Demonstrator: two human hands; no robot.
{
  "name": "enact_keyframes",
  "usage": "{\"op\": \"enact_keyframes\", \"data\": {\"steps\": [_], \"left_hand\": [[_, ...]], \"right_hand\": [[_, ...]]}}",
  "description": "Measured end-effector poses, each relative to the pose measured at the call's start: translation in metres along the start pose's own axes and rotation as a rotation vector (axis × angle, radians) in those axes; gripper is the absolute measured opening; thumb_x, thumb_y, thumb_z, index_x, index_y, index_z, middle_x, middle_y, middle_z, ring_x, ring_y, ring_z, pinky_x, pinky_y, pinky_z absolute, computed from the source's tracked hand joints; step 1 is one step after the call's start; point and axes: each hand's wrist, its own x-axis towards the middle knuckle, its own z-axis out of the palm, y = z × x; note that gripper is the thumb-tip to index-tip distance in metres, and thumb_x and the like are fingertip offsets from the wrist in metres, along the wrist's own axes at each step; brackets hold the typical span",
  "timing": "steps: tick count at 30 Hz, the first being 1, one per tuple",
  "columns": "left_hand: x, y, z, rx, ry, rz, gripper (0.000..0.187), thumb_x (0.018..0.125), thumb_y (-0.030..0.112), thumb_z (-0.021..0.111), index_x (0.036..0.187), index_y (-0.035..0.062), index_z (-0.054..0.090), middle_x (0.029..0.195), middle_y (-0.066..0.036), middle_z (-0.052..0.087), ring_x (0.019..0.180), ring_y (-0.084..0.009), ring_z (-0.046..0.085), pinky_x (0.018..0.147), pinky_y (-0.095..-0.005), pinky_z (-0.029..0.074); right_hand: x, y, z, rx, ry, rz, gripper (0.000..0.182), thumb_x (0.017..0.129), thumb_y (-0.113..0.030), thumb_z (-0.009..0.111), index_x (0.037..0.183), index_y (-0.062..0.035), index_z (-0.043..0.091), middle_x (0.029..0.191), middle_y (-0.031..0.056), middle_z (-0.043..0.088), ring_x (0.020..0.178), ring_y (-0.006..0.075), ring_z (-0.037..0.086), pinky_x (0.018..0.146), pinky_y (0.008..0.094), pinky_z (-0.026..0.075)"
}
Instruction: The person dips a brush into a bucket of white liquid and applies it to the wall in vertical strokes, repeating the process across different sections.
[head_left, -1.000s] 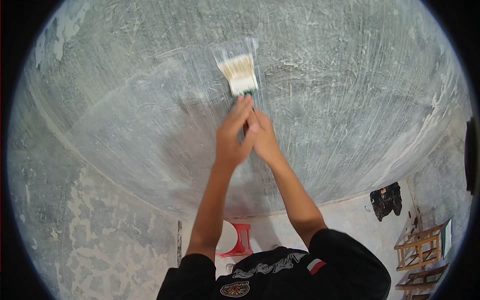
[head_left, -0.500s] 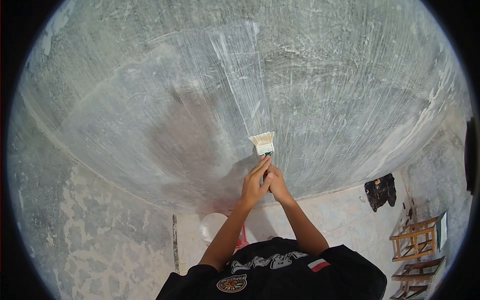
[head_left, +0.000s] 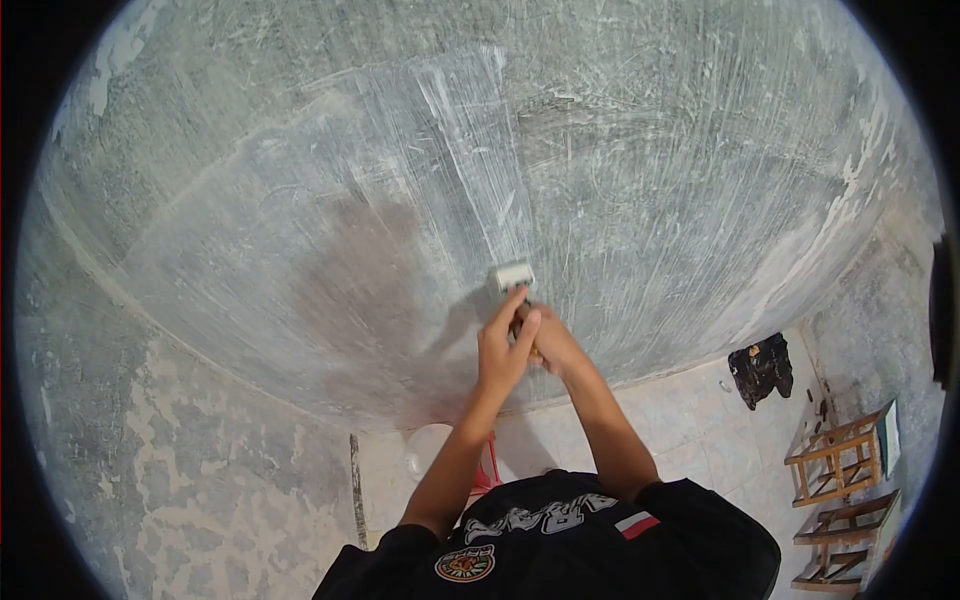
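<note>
A wide paintbrush [head_left: 512, 277] touches the grey wall [head_left: 640, 230] in front of me, just below a streaky whitish band. My left hand [head_left: 504, 342] is closed round the upper part of its handle, with a finger stretched up toward the brush head. My right hand [head_left: 551, 340] is closed on the same handle, close against my left hand. Most of the handle is hidden by my fingers. A dark, reddish shadow lies on the wall to the left of the brush.
Below the wall, a white round container [head_left: 428, 450] and a red object [head_left: 488, 468] are on the pale floor [head_left: 670, 430], partly behind my left arm. A black plastic sheet or bag [head_left: 762, 371] lies at the right, above two wooden stools or chairs [head_left: 838, 462].
The brush and both hands have shifted slightly left and up in the view. The bristles, fanned out and visible before, are now mostly hidden by the tilted brush head.
</note>
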Motion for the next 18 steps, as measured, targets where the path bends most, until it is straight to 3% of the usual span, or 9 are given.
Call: {"op": "enact_keyframes", "data": {"steps": [1,3,7,8,10,12,16,18], "left_hand": [[0.016,0.014,-0.003,-0.014,0.015,0.071,0.048,0.097,0.025,0.067,0.133,-0.0057,0.061,0.135,-0.028,0.062,0.129,-0.0367,0.06,0.104,-0.0398,0.048],[0.043,0.038,-0.011,0.032,-0.011,0.187,0.045,0.099,0.018,0.064,0.138,-0.0034,0.059,0.143,-0.025,0.058,0.126,-0.0245,0.06,0.096,-0.0326,0.052],[0.092,0.108,-0.023,0.08,0.021,0.52,0.048,0.098,0.019,0.064,0.14,-0.004,0.057,0.146,-0.029,0.053,0.132,-0.0296,0.056,0.099,-0.0349,0.051],[0.106,0.126,-0.025,0.08,0.021,0.516,0.048,0.098,0.019,0.064,0.14,-0.004,0.057,0.146,-0.029,0.053,0.132,-0.0296,0.056,0.099,-0.0349,0.051],[0.132,0.152,-0.027,0.053,0.06,0.626,0.051,0.094,0.022,0.069,0.136,-0.0059,0.059,0.141,-0.026,0.058,0.135,-0.0379,0.055,0.108,-0.0454,0.047],[0.153,0.16,-0.03,0.096,0.061,0.685,0.051,0.094,0.022,0.068,0.136,-0.006,0.059,0.141,-0.026,0.058,0.136,-0.0383,0.053,0.109,-0.0457,0.047],[0.152,0.151,-0.032,0.23,0.012,0.757,0.051,0.095,0.022,0.066,0.136,-0.0065,0.058,0.144,-0.025,0.056,0.141,-0.0388,0.048,0.111,-0.0459,0.045],[0.137,0.118,-0.027,0.254,-0.023,0.702,0.05,0.096,0.022,0.065,0.137,-0.0062,0.058,0.145,-0.025,0.055,0.142,-0.0385,0.046,0.111,-0.0457,0.045]], "right_hand": [[0.004,-0.017,0.005,0.0,0.001,0.003,0.03,0.104,-0.03,0.052,0.096,-0.0024,0.059,0.072,0.0005,0.055,0.052,0.0075,0.048,0.036,0.0238,0.032],[0.01,-0.049,0.015,-0.067,-0.062,-0.139,0.039,0.106,-0.036,0.049,0.095,-0.0005,0.06,0.075,0.0042,0.059,0.047,0.0067,0.048,0.033,0.0204,0.032],[-0.011,-0.139,0.047,-0.189,-0.167,-0.387,0.04,0.107,-0.038,0.047,0.092,-0.0021,0.058,0.069,0.0024,0.055,0.045,0.0058,0.045,0.034,0.0229,0.03],[-0.013,-0.16,0.056,-0.205,-0.17,-0.445,0.039,0.106,-0.037,0.048,0.09,-0.0028,0.057,0.068,0.0013,0.054,0.045,0.0057,0.044,0.034,0.0231,0.029],[-0.007,-0.187,0.066,-0.222,-0.173,-0.505,0.039,0.106,-0.036,0.048,0.088,-0.0034,0.057,0.067,0.0003,0.052,0.045,0.0056,0.043,0.035,0.0232,0.028],[0.002,-0.206,0.071,-0.196,-0.191,-0.597,0.037,0.106,-0.036,0.049,0.085,-0.0055,0.056,0.066,-0.0012,0.05,0.044,0.0057,0.04,0.034,0.0236,0.028],[0.014,-0.192,0.06,-0.317,-0.097,-0.722,0.038,0.107,-0.037,0.048,0.086,-0.0061,0.057,0.072,-0.0028,0.05,0.059,0.0062,0.043,0.049,0.0255,0.035],[0.039,-0.145,0.04,-0.306,-0.06,-0.735,0.038,0.107,-0.037,0.047,0.087,-0.0055,0.056,0.073,-0.0032,0.049,0.064,0.0066,0.043,0.055,0.0258,0.036]]}}
